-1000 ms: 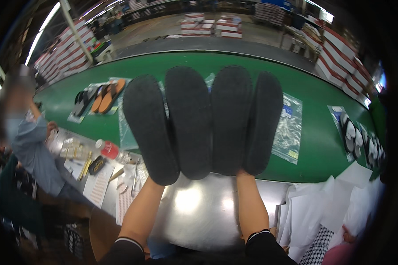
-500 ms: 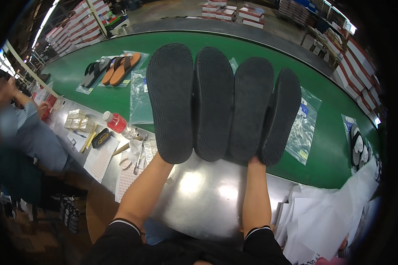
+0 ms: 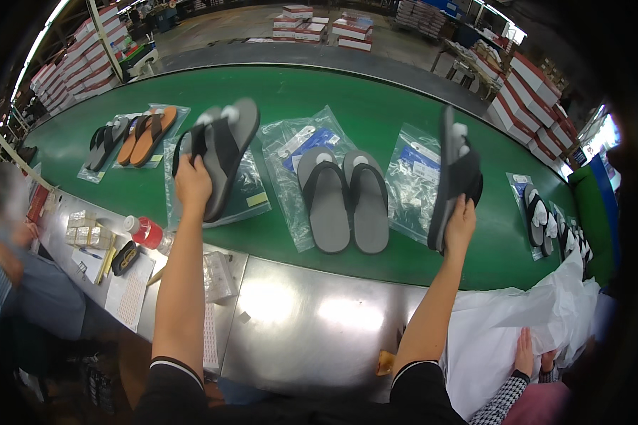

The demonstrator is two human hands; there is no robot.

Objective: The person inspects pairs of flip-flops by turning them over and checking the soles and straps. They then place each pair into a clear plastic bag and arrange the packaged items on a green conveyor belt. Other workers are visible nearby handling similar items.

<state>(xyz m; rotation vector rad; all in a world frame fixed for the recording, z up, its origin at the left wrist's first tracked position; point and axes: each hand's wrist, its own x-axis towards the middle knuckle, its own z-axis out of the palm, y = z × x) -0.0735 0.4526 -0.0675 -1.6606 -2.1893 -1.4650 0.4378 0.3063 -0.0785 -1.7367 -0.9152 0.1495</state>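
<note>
My left hand is closed round grey flip-flops with black straps and white stuffing, held tilted over a clear plastic bag. On the right, my right hand grips similar flip-flops near the heel, turned on edge; they look like a pair, partly overlapped. Between my hands, a grey pair of flip-flops lies straps up on the green belt, partly over a clear bag with a blue-and-white card. Another clear bag lies beside the right-hand flip-flops.
Bagged orange flip-flops and grey ones lie far left; more lie at right. A red-labelled bottle and paper sheets are on the metal table. Another person's hand touches white paper.
The black soles held up side by side have been lowered and turned, and my hands have spread apart. The grey pair on the belt has come into sight. The view has shifted right.
</note>
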